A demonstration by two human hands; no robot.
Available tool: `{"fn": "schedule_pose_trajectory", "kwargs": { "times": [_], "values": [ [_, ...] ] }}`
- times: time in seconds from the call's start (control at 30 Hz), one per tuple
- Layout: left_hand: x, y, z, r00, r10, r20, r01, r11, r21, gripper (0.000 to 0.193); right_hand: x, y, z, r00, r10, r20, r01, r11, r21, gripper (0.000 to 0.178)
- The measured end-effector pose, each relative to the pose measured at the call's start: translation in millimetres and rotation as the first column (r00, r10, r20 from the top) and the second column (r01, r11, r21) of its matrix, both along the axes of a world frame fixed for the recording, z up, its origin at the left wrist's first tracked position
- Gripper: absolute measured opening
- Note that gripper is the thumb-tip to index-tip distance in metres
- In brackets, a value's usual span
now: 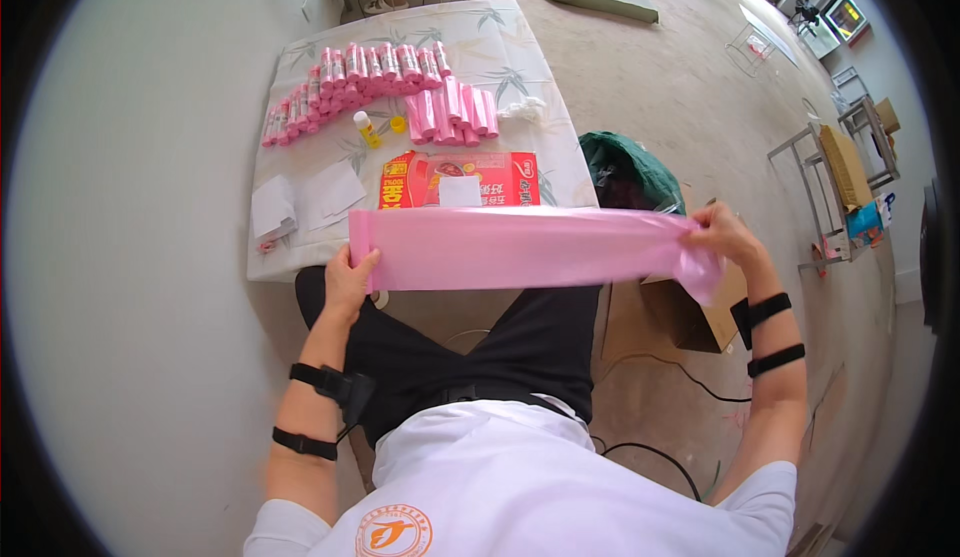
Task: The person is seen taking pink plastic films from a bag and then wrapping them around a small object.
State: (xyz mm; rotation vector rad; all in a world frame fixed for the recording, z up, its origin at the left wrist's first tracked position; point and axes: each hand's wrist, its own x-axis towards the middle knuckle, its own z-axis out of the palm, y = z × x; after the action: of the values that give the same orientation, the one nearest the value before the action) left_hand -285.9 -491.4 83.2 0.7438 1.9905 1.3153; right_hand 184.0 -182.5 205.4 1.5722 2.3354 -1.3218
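A strip of pink plastic bags [510,249] is stretched level across my lap, just in front of the table edge. My left hand [348,282] is closed on its left end, where the film is wound into a narrow roll. At the right my right hand [722,237] grips the gathered loose end, whose tip hangs down in folds. Behind the strip lies a flat red printed cardboard piece [510,172] with a small white paper [460,192] on it. Labelled pink rolls [370,67] are piled at the back, beside a stack of plain pink rolls [452,115].
A glue stick [367,129] stands near its yellow cap [398,124]. White paper sheets [335,194] lie at the table's left. Right of the table are a green bag [630,172] and an open cardboard box [700,312]. A black cable [660,457] crosses the floor.
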Motion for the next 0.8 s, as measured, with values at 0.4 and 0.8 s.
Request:
{"fn": "schedule_pose_trajectory", "kwargs": {
  "times": [0.4, 0.8],
  "values": [
    [74.2, 64.1, -96.3, 0.516, 0.791, 0.327, -0.805, 0.579, -0.13, 0.035, -232.6, -27.5, -111.3, 0.957, -0.035, -0.286, 0.283, 0.301, 0.911, 0.036],
    [120.6, 15.1, -8.9, 0.579, 0.307, 0.755, -0.444, 0.896, -0.023, 0.039, -223.6, -236.3, -88.6, 0.945, -0.042, -0.324, -0.042, 0.968, -0.247, 0.033]
  ]
}}
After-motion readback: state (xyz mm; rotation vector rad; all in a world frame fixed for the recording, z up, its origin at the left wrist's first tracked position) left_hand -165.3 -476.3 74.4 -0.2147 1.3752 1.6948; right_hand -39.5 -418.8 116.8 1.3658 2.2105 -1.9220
